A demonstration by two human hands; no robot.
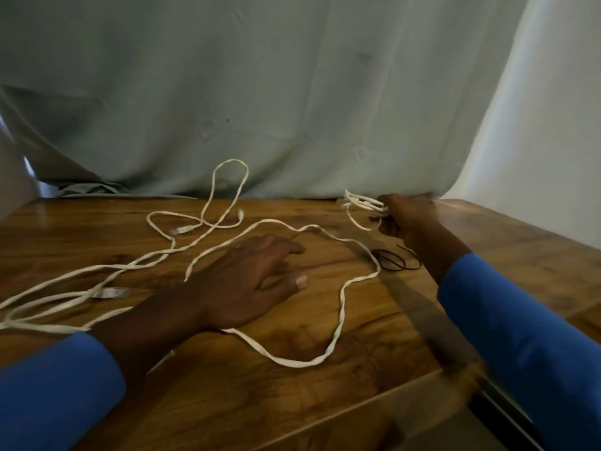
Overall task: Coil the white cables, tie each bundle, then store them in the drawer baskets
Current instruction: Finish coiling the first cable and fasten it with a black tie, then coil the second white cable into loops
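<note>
Several loose white flat cables (338, 323) sprawl over the wooden table (357, 369), with clear plugs showing at the left. My right hand (406, 216), at the far right of the table, grips a small coil of white cable (362, 205) whose loops stick out to the left. From that coil a long strand trails down and round the table's middle. My left hand (253, 281) lies palm down with relaxed fingers on the table, over part of a cable. A thin black tie (395, 260) lies on the wood just below my right hand.
A pale grey-green cloth (260, 92) hangs behind the table's far edge. The table's right edge drops off near my right sleeve, with a dark gap (507, 408) below it. No drawer or basket is in view.
</note>
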